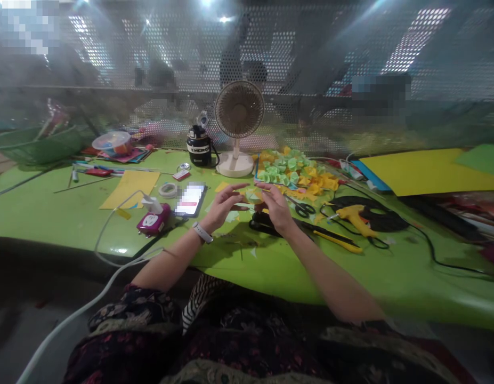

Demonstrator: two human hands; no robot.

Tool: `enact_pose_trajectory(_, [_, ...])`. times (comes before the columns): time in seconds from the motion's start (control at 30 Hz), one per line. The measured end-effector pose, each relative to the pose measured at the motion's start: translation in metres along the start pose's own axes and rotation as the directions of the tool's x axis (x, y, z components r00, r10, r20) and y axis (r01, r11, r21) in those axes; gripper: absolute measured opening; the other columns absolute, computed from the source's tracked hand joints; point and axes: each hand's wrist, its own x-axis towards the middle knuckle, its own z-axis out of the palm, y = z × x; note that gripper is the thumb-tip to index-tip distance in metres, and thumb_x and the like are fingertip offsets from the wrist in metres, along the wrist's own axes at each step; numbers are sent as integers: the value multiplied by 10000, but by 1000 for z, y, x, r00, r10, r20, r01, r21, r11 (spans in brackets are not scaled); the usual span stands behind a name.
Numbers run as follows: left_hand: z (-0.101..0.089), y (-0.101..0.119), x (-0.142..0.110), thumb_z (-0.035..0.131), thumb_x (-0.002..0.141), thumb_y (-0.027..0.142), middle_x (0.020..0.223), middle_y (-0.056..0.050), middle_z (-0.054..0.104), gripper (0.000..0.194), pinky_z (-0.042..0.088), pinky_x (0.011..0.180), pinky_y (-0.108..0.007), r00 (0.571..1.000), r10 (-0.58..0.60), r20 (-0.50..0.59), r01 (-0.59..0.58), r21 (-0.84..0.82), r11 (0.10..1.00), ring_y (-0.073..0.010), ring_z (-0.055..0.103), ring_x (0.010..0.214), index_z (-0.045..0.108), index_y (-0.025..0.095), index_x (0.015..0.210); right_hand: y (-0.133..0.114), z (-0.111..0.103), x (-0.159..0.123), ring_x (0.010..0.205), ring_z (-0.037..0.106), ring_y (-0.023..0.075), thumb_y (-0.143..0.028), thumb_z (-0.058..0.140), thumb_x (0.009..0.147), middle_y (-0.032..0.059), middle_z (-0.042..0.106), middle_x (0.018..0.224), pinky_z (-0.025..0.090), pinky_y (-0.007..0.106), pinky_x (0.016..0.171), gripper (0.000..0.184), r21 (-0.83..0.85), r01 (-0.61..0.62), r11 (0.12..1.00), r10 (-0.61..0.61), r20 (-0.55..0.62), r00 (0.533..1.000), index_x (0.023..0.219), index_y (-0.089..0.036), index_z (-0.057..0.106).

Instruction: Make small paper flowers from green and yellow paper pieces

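Observation:
My left hand [223, 205] and my right hand [275, 205] are raised together over the green table [50, 213], a little above its surface. Between their fingertips they pinch a small pale piece of paper [250, 194], too small to make out clearly. My left wrist wears a white watch [202, 232]. Just beyond my hands lies a pile of green and yellow paper flowers [297, 173]. Black scissors [305, 208] lie right of my right hand.
A small fan [239, 125] and a black jar [199, 146] stand at the back. A phone [191, 200], a tape roll [168, 190], a pink power plug [153, 221], a yellow glue gun [353, 216] and large yellow paper sheets [426, 170] lie around.

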Motion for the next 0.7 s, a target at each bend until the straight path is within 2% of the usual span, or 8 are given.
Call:
enact_pose_trajectory(0.17, [-2,-6,1,749,783,361,875,-31,696,429,608,753,-305,998,62,31,-64,67,996,-147,685,814,670,175,1161,2,0,1,576,578,104,-461,615,858,27,645,959,513,264,537,312,-15,36,999,-37,-28,999,1067,-232,584])
enact_pose_trajectory(0.33, [-3,-12,4,785,758,377,865,-44,726,369,593,747,-284,993,114,28,-116,134,984,-131,678,779,730,164,1054,2,0,1,526,568,113,-494,605,874,-20,599,754,502,267,528,335,-23,43,999,-43,-12,999,1081,-232,575])
enact_pose_trajectory(0.47, [-2,-13,4,819,719,365,849,-63,754,327,585,760,-308,986,163,-27,-153,223,963,-143,683,747,772,151,961,1,3,-2,536,587,129,-487,603,872,-16,612,750,515,282,543,333,-60,55,997,-56,-19,998,1086,-234,574])
enact_pose_trajectory(0.6, [2,-13,2,846,684,338,932,-90,775,252,576,873,-377,966,248,-70,-217,296,930,-197,710,866,791,168,861,1,5,-6,559,605,139,-498,582,878,-25,587,731,531,293,576,350,-132,87,987,-87,-1,996,1098,-227,577])
enact_pose_trajectory(0.7, [5,-12,0,844,687,350,924,-92,774,238,580,848,-372,960,267,-80,-231,308,923,-206,709,875,790,170,833,4,5,-6,579,623,147,-499,573,882,-25,588,727,536,298,589,350,-184,113,977,-113,9,994,1101,-227,590])
